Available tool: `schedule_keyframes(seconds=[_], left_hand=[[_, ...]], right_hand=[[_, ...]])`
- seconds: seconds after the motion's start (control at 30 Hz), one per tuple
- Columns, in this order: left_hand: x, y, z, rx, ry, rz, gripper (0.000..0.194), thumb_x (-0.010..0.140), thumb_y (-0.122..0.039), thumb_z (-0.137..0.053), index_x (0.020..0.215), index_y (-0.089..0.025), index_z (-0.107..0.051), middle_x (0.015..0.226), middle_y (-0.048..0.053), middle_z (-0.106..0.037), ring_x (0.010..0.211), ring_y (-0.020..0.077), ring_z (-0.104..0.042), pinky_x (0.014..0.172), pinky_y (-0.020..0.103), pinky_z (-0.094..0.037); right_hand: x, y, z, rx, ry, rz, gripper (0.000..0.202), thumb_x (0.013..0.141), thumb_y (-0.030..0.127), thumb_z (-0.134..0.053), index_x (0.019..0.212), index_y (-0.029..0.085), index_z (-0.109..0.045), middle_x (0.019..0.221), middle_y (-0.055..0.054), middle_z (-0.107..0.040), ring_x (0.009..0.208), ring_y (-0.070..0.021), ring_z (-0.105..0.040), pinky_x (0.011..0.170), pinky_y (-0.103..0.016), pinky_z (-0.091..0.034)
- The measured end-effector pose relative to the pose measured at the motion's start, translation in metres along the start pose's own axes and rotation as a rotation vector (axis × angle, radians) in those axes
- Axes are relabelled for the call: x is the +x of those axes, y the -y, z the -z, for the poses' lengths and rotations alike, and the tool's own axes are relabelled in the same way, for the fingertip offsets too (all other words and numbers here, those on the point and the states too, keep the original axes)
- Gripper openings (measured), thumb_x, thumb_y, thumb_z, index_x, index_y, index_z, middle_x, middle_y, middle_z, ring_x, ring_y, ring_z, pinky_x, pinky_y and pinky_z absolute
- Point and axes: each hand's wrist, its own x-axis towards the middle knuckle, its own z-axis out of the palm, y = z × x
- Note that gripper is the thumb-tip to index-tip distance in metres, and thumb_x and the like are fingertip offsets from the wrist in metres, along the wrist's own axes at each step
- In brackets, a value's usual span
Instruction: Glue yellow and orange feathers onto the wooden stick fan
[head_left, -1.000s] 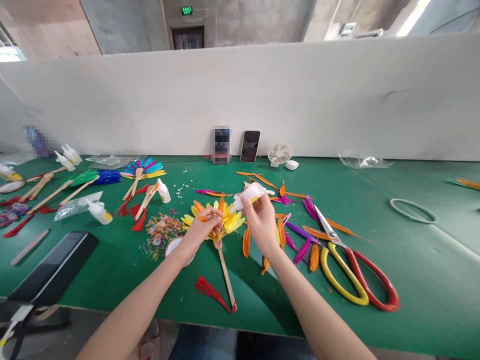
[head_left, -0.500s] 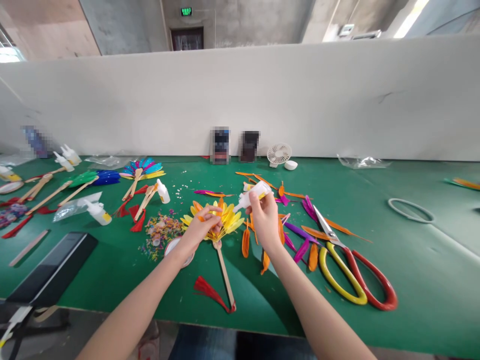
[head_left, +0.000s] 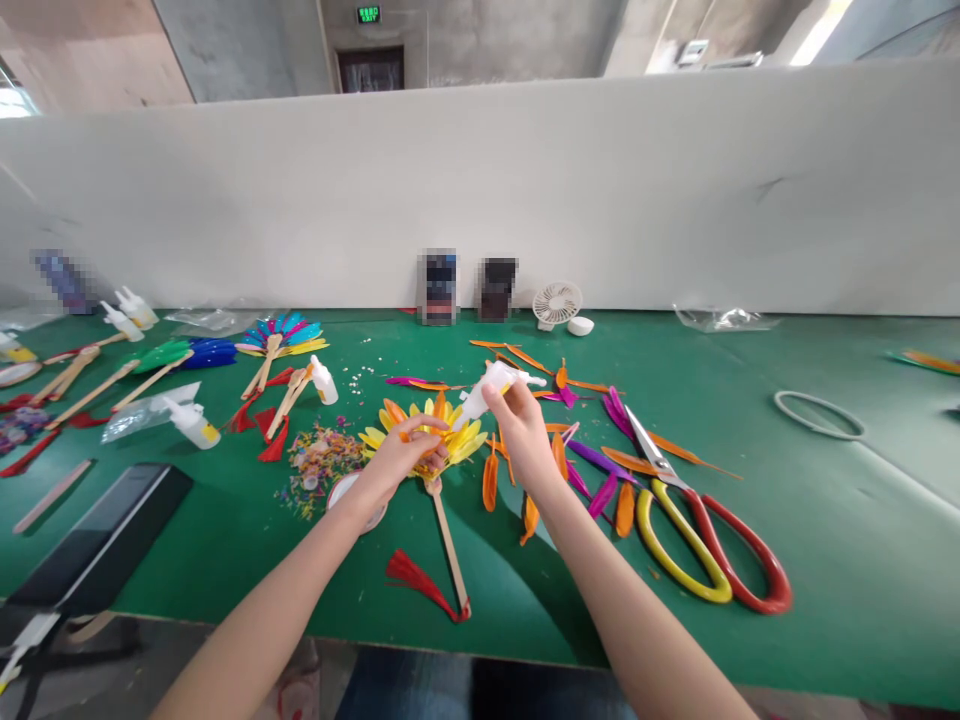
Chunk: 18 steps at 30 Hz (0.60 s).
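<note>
A small white glue bottle [head_left: 484, 393] is held in my right hand [head_left: 521, 425], tilted with its tip down to the left over the yellow feathers. Below it lies a feather fan [head_left: 466, 440] of yellow and some orange feathers on a wooden handle [head_left: 450, 545] with a red tassel [head_left: 416, 580]. My left hand [head_left: 401, 460] rests over the fan's left half, fingers bent and closed around what looks like an orange feather [head_left: 409, 434]. Its fingertips partly hide the fan's middle. Part of another white nozzle [head_left: 534, 380] shows behind my right hand.
Loose orange and purple feathers [head_left: 600, 460] lie to the right, beside large scissors [head_left: 664, 480] with yellow and red handles. Coloured scraps [head_left: 322, 460] and a round white lid [head_left: 343, 490] are at the left. Finished-looking fans [head_left: 277, 340], glue bottles [head_left: 195, 425] and a black box [head_left: 105, 540] stand further left.
My right hand has moved slightly left with the glue bottle, bringing its tip closer to my left hand. The left hand stays over the fan.
</note>
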Motion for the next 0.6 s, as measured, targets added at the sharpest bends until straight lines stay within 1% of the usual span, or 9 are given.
schedule_keyframes(seconds=[0.17,0.3,0.43,0.6], left_hand=[[0.0005,0.0004,-0.0012,0.012,0.027,0.058,0.015,0.067,-0.022,-0.054,0.082,-0.016,-0.055,0.053,-0.004,-0.053,0.042,0.0083,-0.048,0.043,0.023,-0.041],[0.0010,0.0002,-0.0025,0.038,0.024,0.075,0.011,0.066,-0.017,-0.051,0.075,-0.014,-0.057,0.055,-0.002,-0.055,0.041,0.0079,-0.050,0.044,0.022,-0.041],[0.0008,-0.0006,-0.0037,0.065,0.013,0.090,0.010,0.065,-0.016,-0.052,0.073,-0.012,-0.058,0.056,0.000,-0.058,0.042,0.0089,-0.053,0.045,0.022,-0.042],[0.0026,0.0024,-0.0020,0.058,0.022,0.073,0.011,0.066,-0.017,-0.052,0.072,-0.012,-0.059,0.056,-0.001,-0.057,0.041,0.0092,-0.053,0.043,0.023,-0.041]], right_hand=[[-0.0004,0.0010,0.0012,0.033,0.042,-0.050,0.028,0.066,0.045,-0.061,0.075,0.020,-0.054,0.074,0.000,-0.059,0.078,-0.0176,-0.053,0.072,-0.030,-0.041],[-0.0013,0.0018,0.0010,0.010,0.071,-0.056,0.025,0.067,0.044,-0.061,0.073,0.021,-0.054,0.070,0.000,-0.058,0.076,-0.0176,-0.053,0.070,-0.029,-0.041],[-0.0014,0.0007,0.0016,-0.005,0.067,-0.050,0.024,0.066,0.042,-0.062,0.070,0.020,-0.054,0.066,0.001,-0.054,0.072,-0.0163,-0.051,0.066,-0.028,-0.040],[-0.0011,-0.0011,0.0020,-0.018,0.020,-0.032,0.023,0.066,0.040,-0.062,0.070,0.019,-0.054,0.066,0.002,-0.053,0.065,-0.0134,-0.047,0.061,-0.026,-0.038]])
